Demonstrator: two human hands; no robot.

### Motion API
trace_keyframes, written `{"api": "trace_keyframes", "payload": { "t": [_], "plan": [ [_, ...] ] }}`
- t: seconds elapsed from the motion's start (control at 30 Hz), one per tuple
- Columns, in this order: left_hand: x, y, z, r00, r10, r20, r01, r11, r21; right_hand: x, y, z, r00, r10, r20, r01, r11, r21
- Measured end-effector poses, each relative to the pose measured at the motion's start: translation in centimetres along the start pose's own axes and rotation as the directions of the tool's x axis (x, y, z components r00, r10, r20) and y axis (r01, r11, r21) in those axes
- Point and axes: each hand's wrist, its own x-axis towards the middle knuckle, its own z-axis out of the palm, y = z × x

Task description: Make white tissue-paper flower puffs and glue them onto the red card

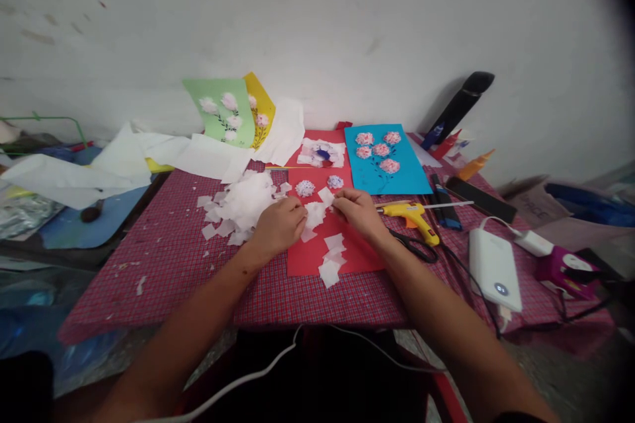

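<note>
Yellow hot glue gun [409, 219]; white power bank [495, 269] (indicator lit); blue card [381, 158] bearing pink paper flowers; green card [218, 112] leaning against whitewashed wall [317, 26].

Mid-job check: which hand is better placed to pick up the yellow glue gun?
Right, most likely: the right hand rests at the edge of the red paper, just beside the yellow glue gun. The left hand sits further off, by the white tissue pile, with the tissue squares between the hands.
</note>
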Motion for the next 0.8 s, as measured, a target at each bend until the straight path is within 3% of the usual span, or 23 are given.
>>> {"api": "trace_keyframes", "payload": {
  "t": [0.13,0.23,0.27,0.33,0.43,0.5,0.6,0.8],
  "plan": [
    [0.0,-0.1,0.0,0.996,-0.08,-0.032,0.075,0.991,-0.114,-0.1,0.0,0.1,0.999,0.014,0.03,-0.015,1.0,0.027],
    [0.3,0.4,-0.3,0.969,-0.234,-0.076,0.189,0.907,-0.375,-0.3,0.0,0.0,0.995,0.016,0.098,-0.022,0.998,0.058],
    [0.4,0.7,-0.4,0.95,-0.31,-0.044,0.25,0.835,-0.49,-0.4,-0.1,0.0,0.991,0.013,0.132,-0.022,0.997,0.069],
    [0.6,1.1,-0.6,0.901,-0.419,0.116,0.369,0.595,-0.714,-0.6,-0.3,0.0,0.979,0.001,0.203,-0.017,0.997,0.08],
    [0.8,1.6,-0.7,0.86,-0.413,0.3,0.423,0.248,-0.872,-1.0,-0.6,0.1,0.958,-0.032,0.284,0.015,0.998,0.06],
    [0.9,1.7,-0.8,0.84,-0.417,0.348,0.436,0.138,-0.889,-1.1,-0.7,0.1,0.946,-0.05,0.32,0.042,0.999,0.033],
    [0.9,1.8,-0.7,0.819,-0.444,0.362,0.444,0.091,-0.892,-1.1,-0.7,0.1,0.934,-0.072,0.35,0.075,0.997,0.006],
    [0.8,1.8,-0.6,0.83,-0.452,0.326,0.427,0.139,-0.894,-1.0,-0.5,0.3,0.958,-0.075,0.277,0.069,0.997,0.03]
  ]
}}
